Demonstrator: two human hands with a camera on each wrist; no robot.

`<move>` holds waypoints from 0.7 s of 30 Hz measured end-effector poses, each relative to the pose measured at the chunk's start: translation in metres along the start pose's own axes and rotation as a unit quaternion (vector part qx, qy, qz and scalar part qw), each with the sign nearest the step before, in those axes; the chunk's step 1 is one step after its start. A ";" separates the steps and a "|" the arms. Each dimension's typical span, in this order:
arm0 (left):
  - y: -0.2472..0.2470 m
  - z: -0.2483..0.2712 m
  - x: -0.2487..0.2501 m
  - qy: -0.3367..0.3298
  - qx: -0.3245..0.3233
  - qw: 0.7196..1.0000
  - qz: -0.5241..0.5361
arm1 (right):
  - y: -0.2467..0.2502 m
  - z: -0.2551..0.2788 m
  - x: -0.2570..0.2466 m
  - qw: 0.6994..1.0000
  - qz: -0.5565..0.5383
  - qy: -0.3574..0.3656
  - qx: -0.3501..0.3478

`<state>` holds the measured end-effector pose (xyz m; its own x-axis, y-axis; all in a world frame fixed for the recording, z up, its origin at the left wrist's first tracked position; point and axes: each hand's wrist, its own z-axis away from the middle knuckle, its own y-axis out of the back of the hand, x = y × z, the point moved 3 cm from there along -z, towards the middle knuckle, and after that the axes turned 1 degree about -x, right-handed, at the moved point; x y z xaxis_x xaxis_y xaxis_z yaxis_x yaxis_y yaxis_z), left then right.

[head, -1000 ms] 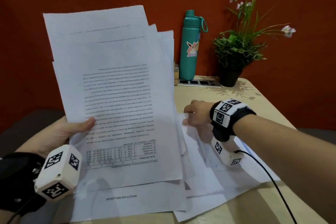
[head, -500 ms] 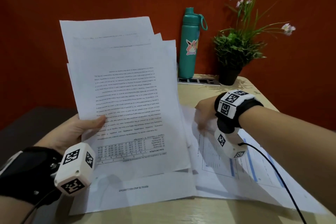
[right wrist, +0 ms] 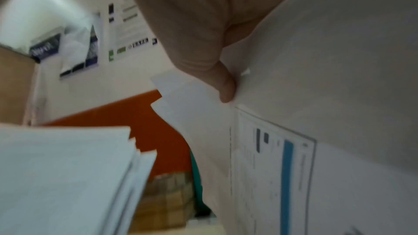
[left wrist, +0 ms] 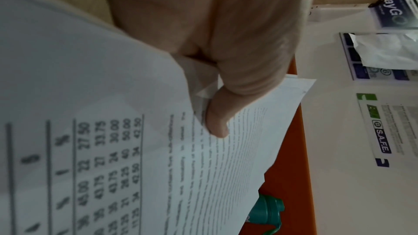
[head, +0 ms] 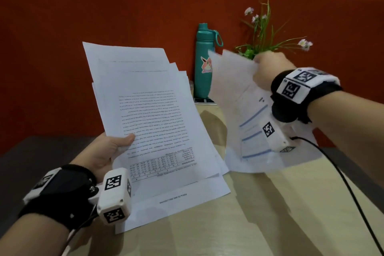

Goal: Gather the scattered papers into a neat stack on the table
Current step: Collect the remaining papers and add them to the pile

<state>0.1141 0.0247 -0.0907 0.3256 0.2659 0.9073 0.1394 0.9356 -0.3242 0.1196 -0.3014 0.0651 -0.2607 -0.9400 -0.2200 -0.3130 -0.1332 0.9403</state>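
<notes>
My left hand (head: 116,147) holds a fanned sheaf of printed papers (head: 149,114) upright over the table's left side, thumb on the front sheet. In the left wrist view the thumb (left wrist: 217,122) pinches the same sheaf (left wrist: 135,149) near its table of numbers. My right hand (head: 268,68) grips a few sheets with blue bars (head: 245,122) by their top edge and holds them in the air at the right. The right wrist view shows that thumb (right wrist: 226,87) pressed on those sheets (right wrist: 282,167), with the left sheaf (right wrist: 68,176) beside them.
A teal water bottle (head: 204,62) and a potted flowering plant (head: 261,33) stand at the back of the wooden table (head: 270,214), against an orange backrest. A black cable (head: 342,181) trails from my right wrist across the table's right side.
My right hand has lifted the blue-barred sheets off the table and raised them to the right. The left sheaf has shifted a little rightward and stays upright.
</notes>
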 end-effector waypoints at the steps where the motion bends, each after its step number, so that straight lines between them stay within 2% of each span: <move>1: -0.003 0.001 -0.001 0.002 -0.003 1.000 0.007 | 0.016 0.000 0.000 0.999 -0.020 0.003 0.040; 5: -0.017 0.003 -0.005 0.006 -0.009 1.000 0.022 | 0.075 -0.001 0.000 0.975 -0.135 0.011 0.176; 8: -0.026 0.002 -0.006 0.012 -0.009 1.000 0.019 | 0.094 -0.007 0.003 0.956 -0.228 -0.010 0.186; 11: -0.029 -0.002 -0.009 0.010 -0.019 1.000 0.003 | 0.074 -0.007 -0.002 0.957 -0.267 0.005 0.111; 13: -0.028 -0.003 -0.011 0.006 -0.022 1.000 -0.011 | 0.038 0.000 -0.007 0.968 -0.248 0.018 0.040; 16: -0.026 -0.006 -0.015 -0.019 0.006 1.000 -0.001 | -0.027 0.015 -0.012 0.957 -0.284 0.010 -0.066; 19: -0.024 -0.005 -0.015 -0.067 0.051 0.995 -0.052 | -0.076 0.023 -0.016 0.952 -0.284 -0.016 -0.118; 21: -0.024 -0.001 -0.014 -0.083 0.046 0.990 -0.100 | -0.096 0.029 -0.024 0.949 -0.281 -0.018 -0.140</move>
<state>0.1074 -0.0023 -0.0963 0.1405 0.0996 0.9851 0.0972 0.9887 -0.1138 0.1293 -0.2574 -0.0272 -0.1561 -0.6850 -0.7117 -0.1582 -0.6938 0.7025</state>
